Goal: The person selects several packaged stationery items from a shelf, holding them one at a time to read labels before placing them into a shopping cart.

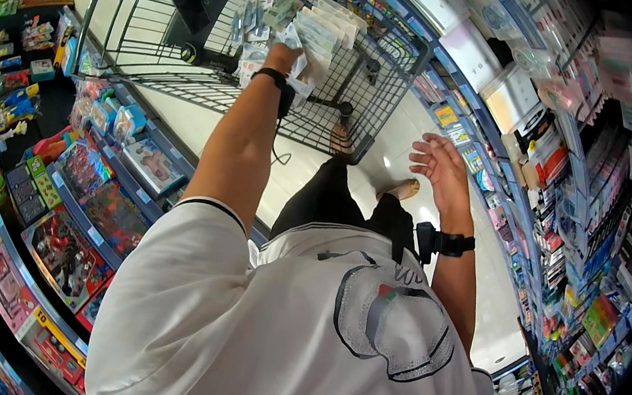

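Observation:
My left hand (283, 56) reaches into a black wire shopping cart (384, 96). Its thumb lies against a flat clear packet (296, 42), and the other fingers are mostly hidden. Around it are several more clear packets (320, 31), some in an overlapping row, others in a loose pile. My right hand (441, 167) is raised beside the cart, holding nothing, its fingers apart. A black band with a small device (445, 242) is on the right wrist; a similar band (274, 79) is on the left.
A phone (192, 7) rests over a dark flat panel in the cart, near a dark cylindrical object (210, 59). Shelves with boxed toys (69, 256) run along the left. Stationery shelves (498, 160) line the right. Pale tiled floor (382, 140) shows between.

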`<action>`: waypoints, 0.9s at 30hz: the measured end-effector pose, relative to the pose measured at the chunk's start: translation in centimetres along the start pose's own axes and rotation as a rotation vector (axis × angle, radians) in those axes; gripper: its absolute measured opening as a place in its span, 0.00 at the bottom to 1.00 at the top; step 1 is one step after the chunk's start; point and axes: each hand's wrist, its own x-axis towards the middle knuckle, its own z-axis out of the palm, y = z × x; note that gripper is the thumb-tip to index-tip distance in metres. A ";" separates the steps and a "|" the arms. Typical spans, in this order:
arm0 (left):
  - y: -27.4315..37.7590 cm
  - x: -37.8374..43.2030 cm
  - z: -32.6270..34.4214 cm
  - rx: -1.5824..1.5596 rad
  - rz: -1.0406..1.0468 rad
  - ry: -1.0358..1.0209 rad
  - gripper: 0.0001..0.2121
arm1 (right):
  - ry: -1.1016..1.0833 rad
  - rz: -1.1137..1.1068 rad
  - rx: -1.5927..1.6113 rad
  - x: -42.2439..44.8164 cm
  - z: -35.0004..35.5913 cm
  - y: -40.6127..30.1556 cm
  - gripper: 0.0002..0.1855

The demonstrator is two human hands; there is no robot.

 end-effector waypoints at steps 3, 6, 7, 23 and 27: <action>-2.3 2.5 2.6 0.148 0.156 0.034 0.28 | 0.026 0.016 -0.022 -0.5 1.4 0.0 0.14; -2.7 3.7 4.5 0.184 0.141 0.045 0.26 | 0.070 0.030 -0.031 -0.9 1.5 0.5 0.15; -3.5 4.3 4.8 0.189 0.133 0.043 0.25 | 0.074 0.025 -0.025 -1.0 1.5 0.7 0.15; 2.9 -6.0 -1.7 0.235 0.158 0.015 0.16 | -0.007 -0.089 -0.040 -1.1 4.0 0.3 0.16; 5.8 -13.3 -5.9 -0.139 0.238 -0.135 0.15 | -0.076 -0.199 -0.204 0.0 5.0 -0.7 0.23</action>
